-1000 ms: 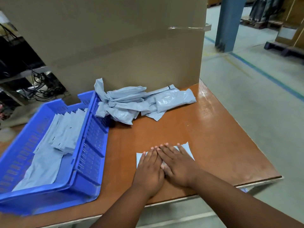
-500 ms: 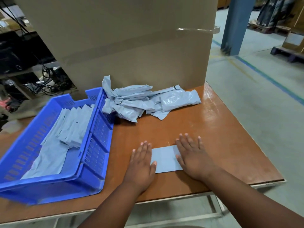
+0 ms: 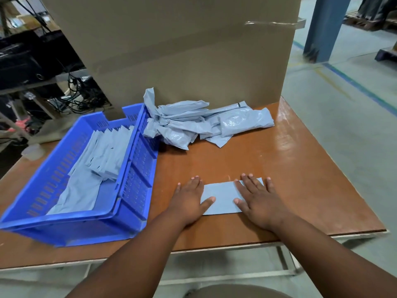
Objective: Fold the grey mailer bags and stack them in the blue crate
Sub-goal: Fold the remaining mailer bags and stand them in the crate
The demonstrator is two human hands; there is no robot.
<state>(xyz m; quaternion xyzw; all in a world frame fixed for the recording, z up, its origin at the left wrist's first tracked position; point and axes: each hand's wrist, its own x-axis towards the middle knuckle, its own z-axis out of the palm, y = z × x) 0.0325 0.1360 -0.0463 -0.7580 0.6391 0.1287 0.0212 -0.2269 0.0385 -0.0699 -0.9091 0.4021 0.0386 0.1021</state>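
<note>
A folded grey mailer bag lies flat on the brown table near its front edge. My left hand presses its left end with straight fingers, and my right hand presses its right end the same way. Behind them a pile of crumpled grey mailer bags lies against the cardboard box. The blue crate stands at the left and holds several folded mailer bags leaning in a row, on a flat grey bag.
A large cardboard box stands along the back of the table. The table's right edge and front edge drop to the concrete floor. Shelves with cables sit at the far left, and a blue pillar at the back right.
My hands, together on the middle of the bag a second ago, slid apart to its two ends, flattening it. The pile and crate have not moved.
</note>
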